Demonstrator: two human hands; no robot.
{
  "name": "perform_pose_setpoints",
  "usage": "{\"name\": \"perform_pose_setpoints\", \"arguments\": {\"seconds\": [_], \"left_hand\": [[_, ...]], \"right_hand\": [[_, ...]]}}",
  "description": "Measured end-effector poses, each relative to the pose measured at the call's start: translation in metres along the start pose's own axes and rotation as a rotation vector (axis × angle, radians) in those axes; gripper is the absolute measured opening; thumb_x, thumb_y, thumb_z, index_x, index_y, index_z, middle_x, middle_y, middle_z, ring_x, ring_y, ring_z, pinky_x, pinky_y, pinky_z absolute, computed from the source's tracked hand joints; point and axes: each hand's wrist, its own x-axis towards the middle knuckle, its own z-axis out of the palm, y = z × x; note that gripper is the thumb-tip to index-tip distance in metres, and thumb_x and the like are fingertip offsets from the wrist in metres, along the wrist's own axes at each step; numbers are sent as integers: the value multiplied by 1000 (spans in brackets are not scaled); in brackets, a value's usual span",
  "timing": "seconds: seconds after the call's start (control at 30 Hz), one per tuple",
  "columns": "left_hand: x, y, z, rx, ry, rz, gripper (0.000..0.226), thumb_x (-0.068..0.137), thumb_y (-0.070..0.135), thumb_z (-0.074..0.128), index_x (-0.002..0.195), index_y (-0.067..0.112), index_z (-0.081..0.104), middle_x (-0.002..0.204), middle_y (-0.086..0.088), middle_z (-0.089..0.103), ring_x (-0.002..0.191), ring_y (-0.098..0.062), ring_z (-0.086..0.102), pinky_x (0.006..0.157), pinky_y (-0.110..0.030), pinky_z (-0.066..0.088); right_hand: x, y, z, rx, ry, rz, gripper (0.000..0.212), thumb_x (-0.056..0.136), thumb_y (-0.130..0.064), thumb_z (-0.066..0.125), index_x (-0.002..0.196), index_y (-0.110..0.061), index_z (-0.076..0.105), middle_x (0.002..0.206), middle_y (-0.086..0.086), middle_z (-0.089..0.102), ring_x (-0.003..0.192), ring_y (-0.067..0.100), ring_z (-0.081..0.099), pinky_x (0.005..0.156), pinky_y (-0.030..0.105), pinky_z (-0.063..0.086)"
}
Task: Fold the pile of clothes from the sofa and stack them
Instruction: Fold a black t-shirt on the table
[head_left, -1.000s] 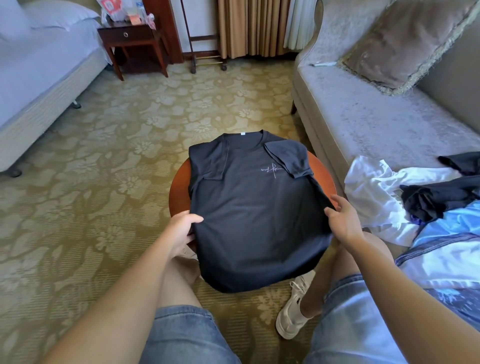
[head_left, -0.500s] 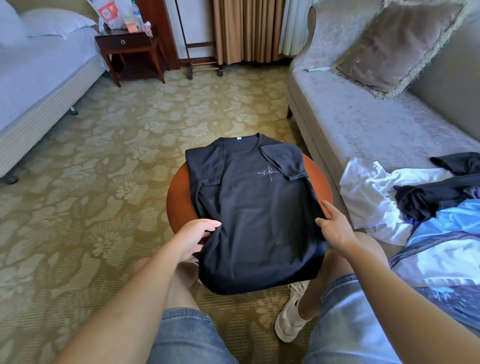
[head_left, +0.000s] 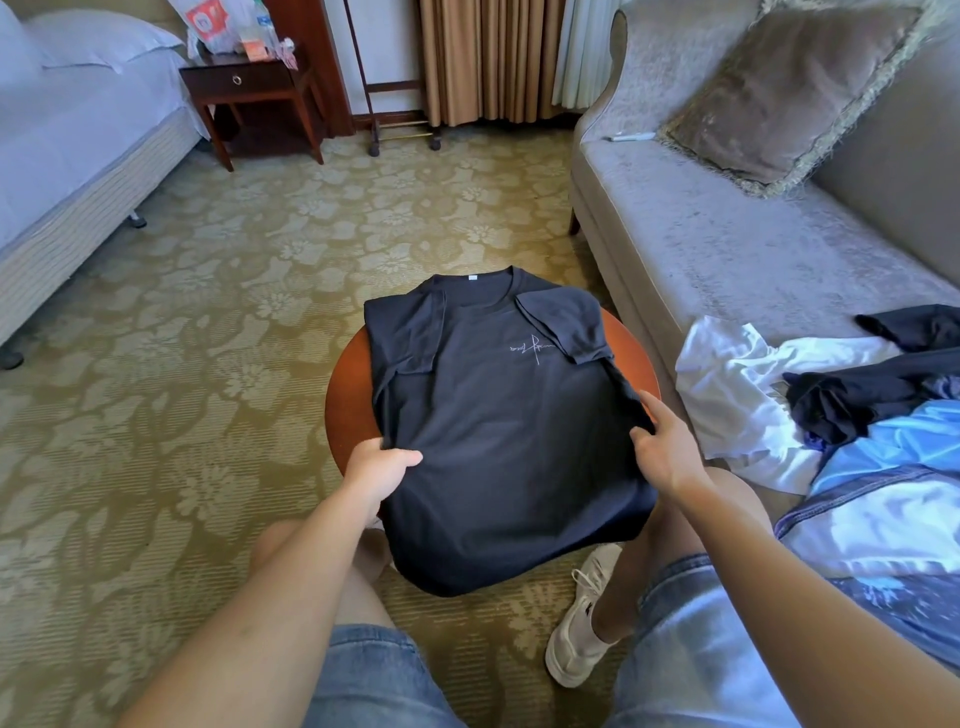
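Head view, looking down past bare knees: the left hand (head_left: 382, 470) grips the near left edge of a black T-shirt (head_left: 498, 431), and the right hand (head_left: 662, 447) pinches its near right edge. The shirt lies front up with its sleeves folded in on a round wooden surface (head_left: 350, 395), and its hem hangs off the near side. To the right, a loose pile of clothes (head_left: 753, 395) sits on the grey sofa (head_left: 727, 249); a nightstand (head_left: 249, 88) stands at far left.
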Motion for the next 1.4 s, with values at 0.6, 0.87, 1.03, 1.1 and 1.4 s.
{"name": "perform_pose_setpoints", "arguments": {"seconds": [0.6,0.87,1.03,1.1,1.4], "left_hand": [[15,20,-4,299,-10,148,48,89,22,66,134,12,53,125,-7,63,114,-24,58,95,-30,42],[9,8,16,355,-101,309,17,84,21,70,100,22,63,91,7,65,97,-20,64,82,-31,47],[7,15,15,315,-128,375,56,81,0,56,131,24,48,136,2,46,129,-17,42,97,-29,38],[9,18,16,369,-205,401,62,82,-1,55,139,22,47,144,2,43,135,-19,37,105,-32,38],[12,22,15,542,-65,676,17,89,20,68,103,27,64,118,3,56,117,-23,51,101,-36,42]], "right_hand": [[11,-50,75,-515,-330,-575,30,81,-17,65,108,-5,71,113,16,65,111,35,58,101,38,43],[-32,-40,128,-739,-412,-711,33,90,-34,57,117,-21,69,131,7,54,125,32,46,112,47,29],[-28,-60,122,-301,-333,-523,22,94,-27,58,107,-19,74,112,-1,69,107,18,61,95,32,46],[-23,-70,114,-164,-340,-439,20,95,-26,59,103,-18,75,109,-4,72,103,13,63,93,29,47],[-12,-64,86,-76,-394,-251,26,98,-24,54,87,-13,74,59,-14,62,54,1,50,61,29,43]]}}
